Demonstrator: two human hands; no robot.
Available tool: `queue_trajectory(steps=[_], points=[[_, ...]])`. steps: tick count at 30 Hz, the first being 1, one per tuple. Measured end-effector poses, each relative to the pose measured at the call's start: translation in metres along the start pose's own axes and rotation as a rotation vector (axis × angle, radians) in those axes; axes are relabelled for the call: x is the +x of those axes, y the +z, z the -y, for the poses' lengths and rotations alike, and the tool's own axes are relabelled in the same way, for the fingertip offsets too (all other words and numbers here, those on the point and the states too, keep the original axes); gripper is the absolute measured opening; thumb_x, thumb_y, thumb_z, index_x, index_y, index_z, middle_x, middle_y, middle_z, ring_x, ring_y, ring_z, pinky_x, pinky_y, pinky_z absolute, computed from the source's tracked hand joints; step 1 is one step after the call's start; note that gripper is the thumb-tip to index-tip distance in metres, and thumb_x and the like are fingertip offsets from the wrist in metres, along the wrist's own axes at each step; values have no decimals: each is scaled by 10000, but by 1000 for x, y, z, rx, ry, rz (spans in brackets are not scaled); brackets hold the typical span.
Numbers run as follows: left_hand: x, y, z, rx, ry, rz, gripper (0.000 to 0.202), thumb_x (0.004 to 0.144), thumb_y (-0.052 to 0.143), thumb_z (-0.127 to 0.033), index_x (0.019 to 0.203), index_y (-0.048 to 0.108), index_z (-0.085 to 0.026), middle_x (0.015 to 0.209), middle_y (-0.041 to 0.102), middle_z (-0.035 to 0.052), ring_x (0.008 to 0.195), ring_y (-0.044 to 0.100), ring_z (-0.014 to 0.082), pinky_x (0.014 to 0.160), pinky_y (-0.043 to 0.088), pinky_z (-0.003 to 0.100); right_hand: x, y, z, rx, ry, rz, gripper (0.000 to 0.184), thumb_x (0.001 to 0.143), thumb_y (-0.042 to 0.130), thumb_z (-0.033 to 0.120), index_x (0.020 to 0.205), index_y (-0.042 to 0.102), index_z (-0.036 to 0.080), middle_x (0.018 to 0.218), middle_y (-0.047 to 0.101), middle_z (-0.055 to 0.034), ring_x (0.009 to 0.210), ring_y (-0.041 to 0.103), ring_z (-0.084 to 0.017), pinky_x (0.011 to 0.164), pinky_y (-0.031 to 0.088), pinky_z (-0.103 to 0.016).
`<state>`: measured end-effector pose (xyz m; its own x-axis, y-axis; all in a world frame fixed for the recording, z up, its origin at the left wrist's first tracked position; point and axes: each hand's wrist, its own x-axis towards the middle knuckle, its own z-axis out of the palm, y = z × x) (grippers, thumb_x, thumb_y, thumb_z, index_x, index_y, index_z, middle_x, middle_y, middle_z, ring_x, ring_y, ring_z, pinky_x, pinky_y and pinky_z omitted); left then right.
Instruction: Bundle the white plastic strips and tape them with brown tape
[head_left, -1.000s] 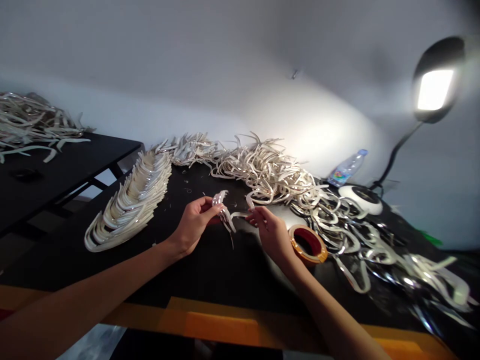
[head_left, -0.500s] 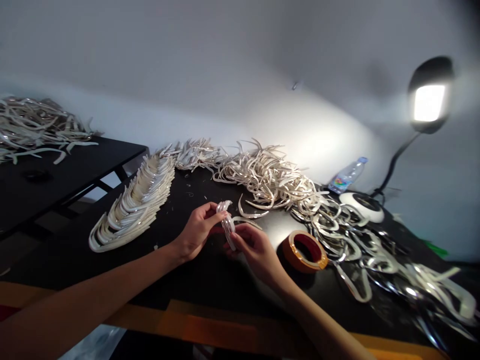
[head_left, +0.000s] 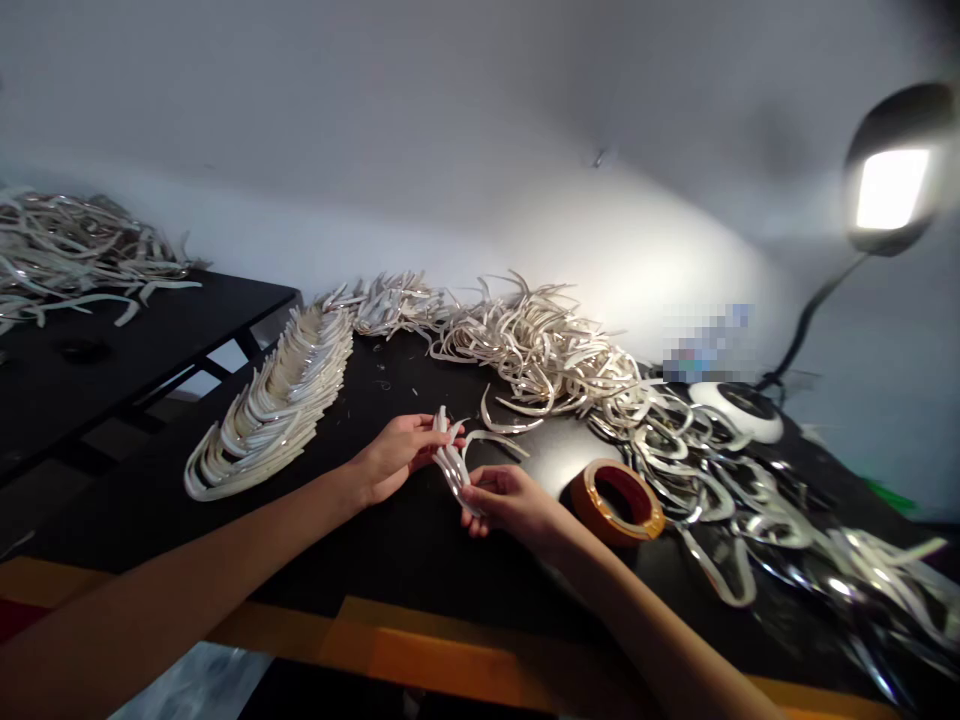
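Left grip (head_left: 396, 458) and right grip (head_left: 510, 498) both closed on small bundle of curved silvery strips (head_left: 452, 465), held between them above black counter (head_left: 420, 560). Neatly nested row of strips (head_left: 274, 400) lies left of hands. Loose tangled heap (head_left: 532, 350) remains along back and right, orange tape roll (head_left: 616, 503) just beside right grip.

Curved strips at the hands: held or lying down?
Held: the left hand pinches the upper part of the curved white strips, and the right hand pinches their lower ends.
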<state>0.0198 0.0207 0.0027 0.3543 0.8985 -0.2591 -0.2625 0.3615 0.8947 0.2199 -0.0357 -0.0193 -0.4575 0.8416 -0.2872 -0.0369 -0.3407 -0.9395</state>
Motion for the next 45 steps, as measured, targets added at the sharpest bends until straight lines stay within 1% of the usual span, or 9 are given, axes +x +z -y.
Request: queue_trajectory(steps=[2, 6, 13, 19, 26, 32, 38, 43, 45], points=[[2, -1, 3, 86, 5, -47, 238, 801, 802, -47, 1006, 691, -96, 1073, 790, 149, 900, 778, 209, 794, 622, 274, -1, -13, 3, -130, 30, -13, 652, 759, 860, 537, 1191, 642, 101, 660, 727, -21, 507, 669, -146, 506, 522, -237], [3, -1, 6, 163, 24, -53, 303, 781, 856, -62, 1019, 673, -104, 967, 798, 115, 843, 769, 193, 799, 619, 284, -6, -29, 12, -294, 20, -83, 960, 881, 768, 371, 1631, 234, 100, 646, 711, 25, 477, 655, -147, 460, 494, -221], [7, -8, -4, -68, -63, 94, 117, 950, 686, -134, 988, 779, -74, 987, 781, 116, 870, 730, 151, 834, 603, 233, -8, -28, 21, -259, -77, 58, 719, 917, 743, 405, 1521, 468, 129, 695, 706, 14, 495, 625, -103, 479, 488, -188], [8, -9, -6, -255, -65, 57, 152, 967, 636, -93, 973, 787, -83, 943, 783, 81, 793, 711, 117, 767, 600, 190, -9, -15, 18, -246, -245, 45, 736, 985, 671, 404, 1635, 341, 299, 755, 709, 23, 522, 639, -100, 500, 504, -193], [6, -11, -6, -215, 2, 129, 99, 967, 700, -173, 1045, 734, -122, 936, 741, 47, 782, 702, 106, 748, 601, 197, -7, -12, 14, -299, -273, 34, 706, 1002, 638, 406, 1637, 345, 307, 745, 683, 29, 521, 634, -105, 501, 515, -210], [9, -13, -5, 7, 94, 74, 281, 866, 820, -248, 1080, 683, -130, 967, 715, 49, 806, 693, 127, 744, 597, 242, -5, -13, 10, -333, -170, 45, 676, 979, 645, 412, 1603, 427, 269, 718, 679, 30, 507, 630, -105, 499, 507, -213], [22, -28, 2, 691, 233, 16, 287, 832, 800, -346, 995, 678, -144, 857, 734, 63, 805, 706, 216, 759, 572, 338, -12, -8, 15, -383, -9, 78, 696, 951, 638, 380, 1599, 437, 221, 668, 689, 23, 477, 625, -110, 500, 502, -221], [16, -33, 0, 1219, 529, -55, 490, 885, 733, -446, 1298, 697, -186, 1289, 678, 134, 1233, 599, 350, 1118, 435, 529, -15, -6, 18, -442, 48, 51, 653, 961, 596, 285, 1595, 443, 235, 647, 670, 39, 470, 624, -102, 496, 499, -209], [15, -35, -4, 1287, 634, 72, 493, 963, 648, -384, 1436, 620, -246, 1488, 577, 115, 1369, 521, 334, 1203, 351, 532, -16, -5, 18, -462, 58, 42, 636, 968, 583, 260, 1590, 450, 249, 647, 663, 46, 459, 613, -93, 484, 490, -200]])
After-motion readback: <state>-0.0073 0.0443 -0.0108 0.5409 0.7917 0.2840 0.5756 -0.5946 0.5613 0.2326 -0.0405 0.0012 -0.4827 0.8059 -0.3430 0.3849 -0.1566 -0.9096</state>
